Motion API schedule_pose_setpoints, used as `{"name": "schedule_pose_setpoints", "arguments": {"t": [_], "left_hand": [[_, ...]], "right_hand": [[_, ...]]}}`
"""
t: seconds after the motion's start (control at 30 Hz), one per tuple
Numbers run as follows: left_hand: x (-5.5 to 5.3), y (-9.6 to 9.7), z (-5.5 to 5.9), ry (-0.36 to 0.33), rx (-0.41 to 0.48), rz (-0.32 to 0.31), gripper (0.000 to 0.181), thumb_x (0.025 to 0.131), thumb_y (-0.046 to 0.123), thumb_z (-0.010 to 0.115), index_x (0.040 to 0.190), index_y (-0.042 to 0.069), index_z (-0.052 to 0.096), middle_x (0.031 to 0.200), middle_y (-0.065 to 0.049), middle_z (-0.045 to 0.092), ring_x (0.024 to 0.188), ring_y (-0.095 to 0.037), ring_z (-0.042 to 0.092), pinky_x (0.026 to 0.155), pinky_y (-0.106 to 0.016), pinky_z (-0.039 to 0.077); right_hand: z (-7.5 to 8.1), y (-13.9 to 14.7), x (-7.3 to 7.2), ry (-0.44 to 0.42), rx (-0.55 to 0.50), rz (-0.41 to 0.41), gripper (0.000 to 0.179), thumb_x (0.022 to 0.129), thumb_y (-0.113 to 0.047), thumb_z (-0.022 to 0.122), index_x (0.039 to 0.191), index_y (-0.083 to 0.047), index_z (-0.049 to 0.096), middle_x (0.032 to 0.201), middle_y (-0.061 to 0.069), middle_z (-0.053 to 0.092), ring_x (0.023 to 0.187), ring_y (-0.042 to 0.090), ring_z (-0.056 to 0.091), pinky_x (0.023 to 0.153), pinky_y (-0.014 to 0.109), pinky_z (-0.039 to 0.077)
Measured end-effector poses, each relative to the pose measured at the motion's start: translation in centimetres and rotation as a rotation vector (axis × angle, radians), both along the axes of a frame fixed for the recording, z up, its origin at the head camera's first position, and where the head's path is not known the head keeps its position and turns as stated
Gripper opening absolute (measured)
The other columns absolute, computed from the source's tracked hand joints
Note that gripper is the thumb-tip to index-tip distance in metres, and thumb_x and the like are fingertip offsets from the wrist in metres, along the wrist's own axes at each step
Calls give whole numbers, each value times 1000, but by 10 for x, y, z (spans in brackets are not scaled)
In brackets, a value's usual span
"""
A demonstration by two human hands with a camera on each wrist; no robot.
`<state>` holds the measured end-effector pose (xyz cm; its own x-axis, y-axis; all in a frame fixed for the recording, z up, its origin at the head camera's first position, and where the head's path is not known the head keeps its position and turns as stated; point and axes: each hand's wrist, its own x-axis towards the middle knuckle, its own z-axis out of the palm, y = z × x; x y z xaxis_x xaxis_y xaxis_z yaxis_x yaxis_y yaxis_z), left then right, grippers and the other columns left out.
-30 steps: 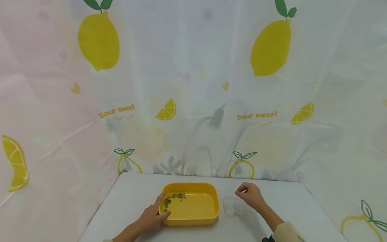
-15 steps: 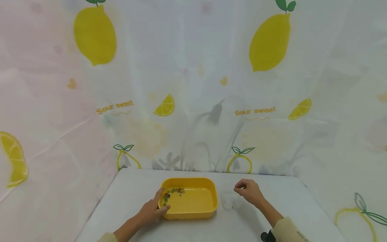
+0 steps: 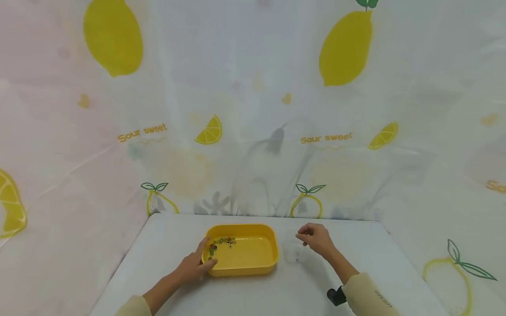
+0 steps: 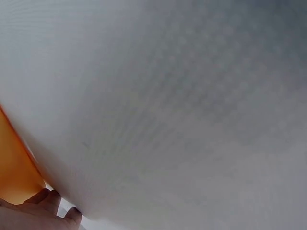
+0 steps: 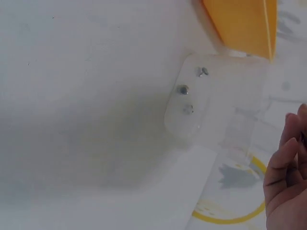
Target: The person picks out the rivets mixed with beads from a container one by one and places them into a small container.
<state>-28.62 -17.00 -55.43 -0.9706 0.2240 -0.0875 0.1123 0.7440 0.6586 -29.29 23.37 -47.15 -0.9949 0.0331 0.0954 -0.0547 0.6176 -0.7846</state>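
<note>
My left hand [image 3: 192, 265] grips the left end of a yellow tray [image 3: 253, 268], its thumb over the rim. In the left wrist view, fingertips [image 4: 72, 215] show low down beside the tray's orange-looking side [image 4: 17, 167]. Several small glass marbles [image 3: 225, 240] lie along the tray's left and back-left inside. To its right, my right hand [image 3: 318, 240] is raised near a clear plastic container [image 3: 290, 254], thumb and fingertips pinching a small dark thing [image 5: 303, 139], mostly hidden. Small shiny round marbles [image 5: 183, 89] sit in the container in the right wrist view.
A white table [image 3: 253, 298] carries the tray and container. Behind it hangs a lemon-printed cloth [image 3: 245, 175], meeting the table's back edge. A black strap device [image 3: 337, 296] is on my right wrist. The container stands close to the tray's right side.
The head view has tilted, so tray, container and hands all sit higher and further left in it. Both hands keep nearly the same places relative to the tray and container.
</note>
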Motion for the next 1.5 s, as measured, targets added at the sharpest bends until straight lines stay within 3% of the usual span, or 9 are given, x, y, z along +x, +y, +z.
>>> {"name": "schedule_pose_setpoints", "arguments": {"t": [0.1,0.3,0.63,0.77,0.93,1.2,1.37,1.5], "left_hand": [[0,-2,-3,-5,5,4,83,81,56,57,146,23,16,114,-21,58,80,-21,52,71,-42,43],[3,0,-8,-5,18,-19,83,82,57,56,146,22,16,112,-20,59,80,-20,51,71,-42,42],[1,-1,4,11,13,-8,81,83,55,56,146,24,16,105,-16,59,77,-20,49,69,-40,41],[3,-2,4,13,19,12,81,83,55,56,146,23,17,112,-20,58,84,-23,52,74,-46,43],[6,-1,1,3,30,21,81,82,55,57,146,24,18,117,-24,56,90,-27,55,78,-51,43],[6,4,-1,-11,49,-13,80,83,54,57,146,26,16,120,-25,54,89,-25,54,77,-49,44],[5,2,0,-8,78,-48,80,85,54,55,147,24,14,128,-26,50,92,-23,54,81,-48,44],[4,-3,2,-15,57,-38,81,84,54,55,147,26,12,129,-24,50,88,-21,53,78,-45,44]], "right_hand": [[-5,-1,0,-34,-34,14,10,79,-20,71,81,-11,66,80,10,68,58,16,59,54,28,48],[-13,6,4,-13,-21,-7,11,79,-20,72,82,-11,67,77,4,66,58,14,59,54,29,48],[-17,6,0,-30,-47,18,12,80,-16,70,86,-6,68,78,3,65,63,15,59,57,30,49],[-17,4,-1,-11,-90,55,14,81,-8,68,91,2,66,81,6,67,68,21,60,58,27,50],[-20,5,0,-19,-98,57,13,81,-8,68,90,1,66,83,7,67,72,26,60,57,25,48],[-21,13,4,-40,-97,48,18,81,-10,68,94,3,66,85,12,69,66,17,60,54,26,47],[-20,12,3,-64,-65,9,19,81,-14,69,95,-1,68,82,9,70,58,14,58,50,28,44],[-22,9,-1,-57,-76,15,17,81,-13,69,93,-2,68,80,6,70,59,14,58,51,28,44]]}}
